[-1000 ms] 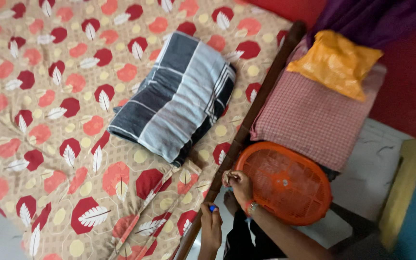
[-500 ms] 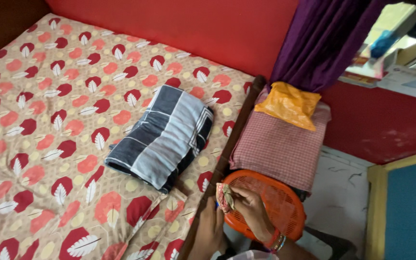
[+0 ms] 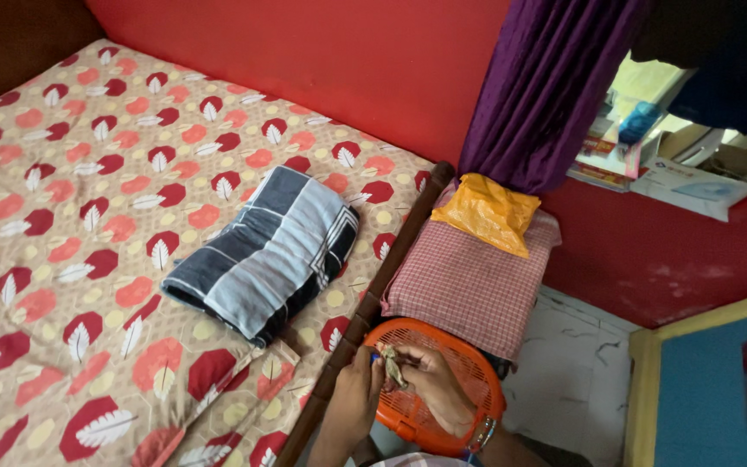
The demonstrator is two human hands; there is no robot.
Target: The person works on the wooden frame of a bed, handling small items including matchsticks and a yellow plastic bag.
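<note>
Bedding fills most of the view: a bed (image 3: 88, 259) under a tan sheet printed with red and orange leaf shapes, set against a red wall (image 3: 304, 60). On the sheet lies a folded blanket (image 3: 261, 251) in dark blue, grey and white stripes, near the bed's dark wooden side rail (image 3: 382, 285). Beside that rail stands a low piece covered by a red-and-white checked cloth (image 3: 469, 290), and a yellow plastic bag (image 3: 488, 212) rests on its far end, under a purple curtain (image 3: 546, 86). Just in front of the checked cloth sits a round orange mesh basket (image 3: 469, 380), its rim partly tucked under the cloth. Over the basket both hands meet. The left hand (image 3: 352, 402) comes up from below by the rail, fingers curled in toward the middle. The right hand (image 3: 430, 389), with a coloured band at the wrist, is curled beside it. Between their fingertips they pinch a small greenish-brown object (image 3: 392, 365), held just above the basket's near side; what it is cannot be told at this size.
</note>
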